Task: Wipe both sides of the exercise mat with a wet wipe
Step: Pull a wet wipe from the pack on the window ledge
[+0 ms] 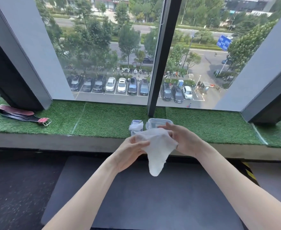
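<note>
Holding the wet wipe up between both hands, you pinch its left edge with your left hand, thumb and fingers curled onto it. Your right hand grips the right edge, with the index finger stretched over the top. The wipe is spread out and its lower corner hangs free above the dark exercise mat, which lies flat on the floor under your forearms. Behind the hands, on the turf-covered ledge, sit a wipes pack and, just beside it, a clear plastic box. A leather belt lies far left on the ledge.
</note>
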Demonstrator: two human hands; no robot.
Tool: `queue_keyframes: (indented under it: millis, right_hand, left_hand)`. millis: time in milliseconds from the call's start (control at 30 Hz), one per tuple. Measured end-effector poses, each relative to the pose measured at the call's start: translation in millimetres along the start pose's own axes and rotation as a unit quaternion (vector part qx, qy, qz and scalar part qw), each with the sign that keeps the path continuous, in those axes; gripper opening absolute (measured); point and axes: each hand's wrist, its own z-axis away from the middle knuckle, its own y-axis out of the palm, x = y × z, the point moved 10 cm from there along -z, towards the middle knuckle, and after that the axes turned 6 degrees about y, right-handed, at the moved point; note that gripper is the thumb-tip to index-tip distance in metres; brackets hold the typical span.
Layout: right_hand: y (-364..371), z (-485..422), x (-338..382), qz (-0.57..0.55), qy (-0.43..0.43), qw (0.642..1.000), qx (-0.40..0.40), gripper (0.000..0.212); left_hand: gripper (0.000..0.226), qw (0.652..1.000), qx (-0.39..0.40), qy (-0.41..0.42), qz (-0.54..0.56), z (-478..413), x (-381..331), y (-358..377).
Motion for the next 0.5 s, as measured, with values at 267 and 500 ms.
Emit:
queue_keyframes:
  millis: [267,500]
  right_hand:
    - [8.0,-14.6,-59.7,-0.040,0.019,0.999,-0.022,0.104]
    - [14.5,-56.3,-55.8,-0.032,0.016,0.987,-0.158,0.072]
  left_hand:
    - [0.024,0.984,-0.165,0.012,-0.060,14.8,-7.3,-50.4]
    - [0.072,0.911,-0.342,-0.001,-0.230,59.7,-17.2,-124.7]
